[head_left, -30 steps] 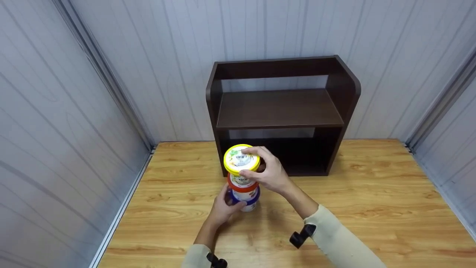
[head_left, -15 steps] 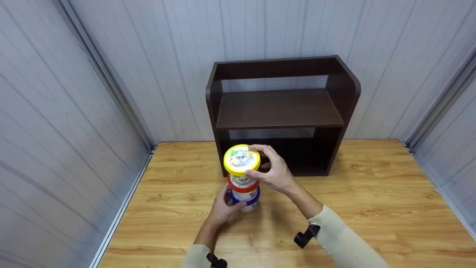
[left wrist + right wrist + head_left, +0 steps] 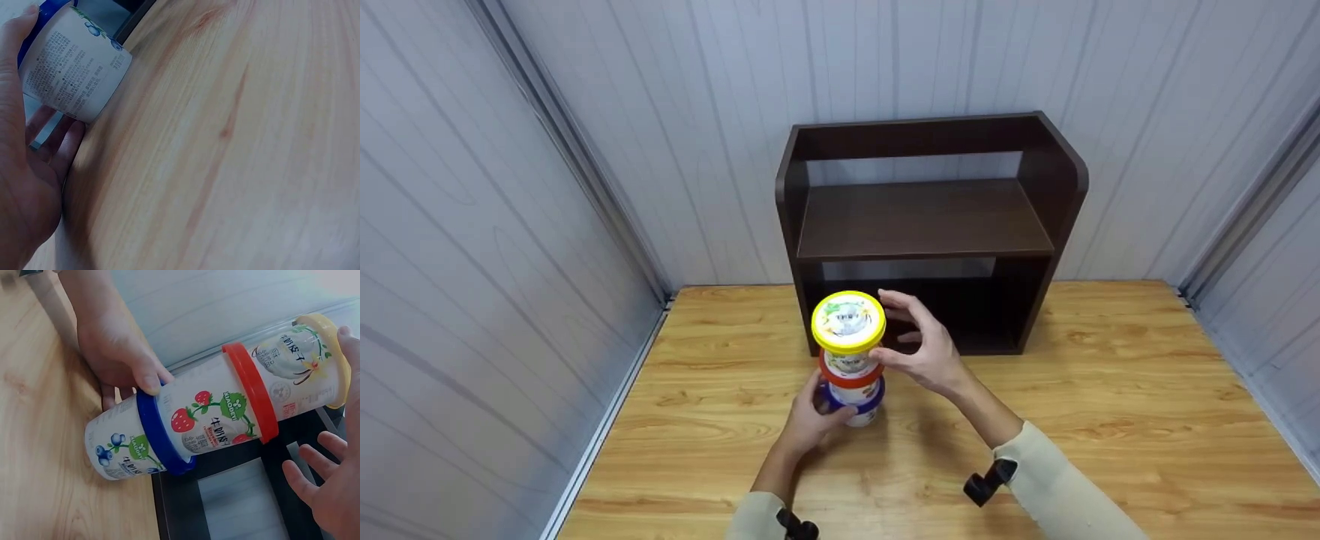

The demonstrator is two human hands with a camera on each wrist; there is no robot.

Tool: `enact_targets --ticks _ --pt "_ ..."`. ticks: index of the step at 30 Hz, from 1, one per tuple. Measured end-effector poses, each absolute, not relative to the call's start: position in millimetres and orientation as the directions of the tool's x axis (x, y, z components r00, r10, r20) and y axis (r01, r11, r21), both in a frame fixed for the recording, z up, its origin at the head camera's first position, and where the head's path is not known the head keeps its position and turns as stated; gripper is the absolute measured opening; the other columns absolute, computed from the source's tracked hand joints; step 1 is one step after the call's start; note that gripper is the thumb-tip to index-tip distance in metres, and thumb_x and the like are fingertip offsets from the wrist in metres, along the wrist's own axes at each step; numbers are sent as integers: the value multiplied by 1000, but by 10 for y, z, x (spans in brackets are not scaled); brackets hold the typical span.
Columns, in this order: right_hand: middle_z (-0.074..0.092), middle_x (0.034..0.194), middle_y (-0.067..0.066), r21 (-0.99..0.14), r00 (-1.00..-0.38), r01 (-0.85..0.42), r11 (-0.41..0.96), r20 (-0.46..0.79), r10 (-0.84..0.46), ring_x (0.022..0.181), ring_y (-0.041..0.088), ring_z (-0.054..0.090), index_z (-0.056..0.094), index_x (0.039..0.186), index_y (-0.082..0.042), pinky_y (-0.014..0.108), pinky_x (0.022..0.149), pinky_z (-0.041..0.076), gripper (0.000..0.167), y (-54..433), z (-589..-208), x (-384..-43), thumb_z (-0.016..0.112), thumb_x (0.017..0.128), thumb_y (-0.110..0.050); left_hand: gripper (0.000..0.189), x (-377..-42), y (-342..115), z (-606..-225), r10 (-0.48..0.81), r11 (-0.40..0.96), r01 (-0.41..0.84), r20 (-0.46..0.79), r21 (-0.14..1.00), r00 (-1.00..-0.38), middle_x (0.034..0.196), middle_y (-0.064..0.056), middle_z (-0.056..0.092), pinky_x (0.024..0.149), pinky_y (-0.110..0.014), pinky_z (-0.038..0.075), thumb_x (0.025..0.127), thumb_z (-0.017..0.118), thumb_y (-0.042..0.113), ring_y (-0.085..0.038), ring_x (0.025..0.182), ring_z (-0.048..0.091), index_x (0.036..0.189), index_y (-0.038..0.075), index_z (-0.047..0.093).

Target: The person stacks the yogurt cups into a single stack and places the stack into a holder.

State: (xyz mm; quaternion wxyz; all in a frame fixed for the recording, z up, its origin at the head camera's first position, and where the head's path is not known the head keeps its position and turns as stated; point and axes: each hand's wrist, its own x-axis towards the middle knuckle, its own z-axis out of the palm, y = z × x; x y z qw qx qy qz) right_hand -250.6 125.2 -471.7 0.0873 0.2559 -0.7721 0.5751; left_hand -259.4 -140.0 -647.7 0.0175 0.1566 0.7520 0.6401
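Note:
Three paper tubs stand in an upright stack on the table. At the top is the yellow-lidded tub (image 3: 849,322), with vanilla flowers printed on its side. Below it comes the red-lidded tub (image 3: 208,408) with strawberries, and the blue-lidded tub (image 3: 121,441) with blueberries forms the base. My left hand (image 3: 808,425) holds the bottom tub from the left, its thumb on the blue lid. To the right of the top tub is my right hand (image 3: 928,356), fingers spread away from it. Its thumb tip lies at the yellow lid's edge; whether it touches is unclear.
Directly behind the stack, a dark brown two-tier shelf (image 3: 926,221) stands against the back wall. The wood-grain table (image 3: 1117,405) extends to both sides. Pale panelled walls (image 3: 495,225) enclose it. Each wrist wears a small black camera (image 3: 990,481).
My right hand has let go of the yellow-lidded tub and drawn back to the right, its fingers opening. The left hand and the stack have stayed in place.

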Motion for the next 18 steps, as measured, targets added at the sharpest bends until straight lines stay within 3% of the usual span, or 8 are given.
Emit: enact_targets --ticks 4,12,18 --pt "55 172 18 -855 -865 -475 206 412 -285 149 44 63 54 164 -13 64 107 62 87 1282 -4776 -2488 95 92 -37 93 -2719 -1437 -6706 242 135 161 125 978 -962 159 -7 66 129 -43 50 92 96 37 -22 148 63 169 21 46" --pt "54 173 18 -874 -884 -433 219 364 -293 151 48 60 52 165 -12 69 111 60 90 1349 -4938 -2486 97 90 -32 89 -2648 -1415 -6588 266 110 191 156 975 -951 155 -14 66 125 -40 54 93 95 34 -24 143 65 167 17 48" --pt "52 173 20 -877 -887 -422 230 347 -305 153 49 57 51 166 -10 68 116 58 93 1370 -5034 -2484 98 90 -33 90 -2456 -1344 -6205 270 135 153 113 979 -956 162 -25 58 132 -64 45 99 89 26 -44 153 57 171 6 38"
